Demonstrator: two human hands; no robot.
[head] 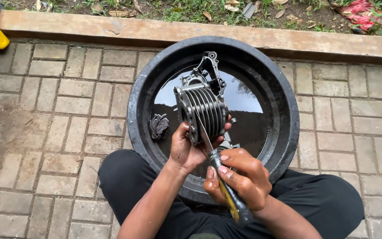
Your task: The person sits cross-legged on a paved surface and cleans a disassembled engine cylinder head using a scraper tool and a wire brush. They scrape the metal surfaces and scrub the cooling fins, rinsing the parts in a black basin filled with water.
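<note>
1. Your left hand (186, 152) is clamped around the lower end of a finned engine cylinder (202, 113), holding it up over the basin. Your right hand (239, 177) is closed around the yellow-and-black handle of a screwdriver (219, 177).
2. The cylinder sits just ahead of your hands, above the middle of the black round basin (284, 110). Its long axis runs roughly left to right, with the fins standing on edge and the flat flange face turned toward your left.
3. The screwdriver's shaft points up and away from you, with the blade lying against the flange edge, right beside your left thumb. The left hand is the nearer one to the cylinder; the right reaches it only through the tool.
4. Behind the cylinder, a bracket-like metal casting (208, 66) stands in the dark liquid (244, 102). A small grey metal part (158, 125) lies at the basin's left side.
5. The basin rests on brick paving (58, 115), between your knees, in front of a concrete kerb (111, 28).
</note>
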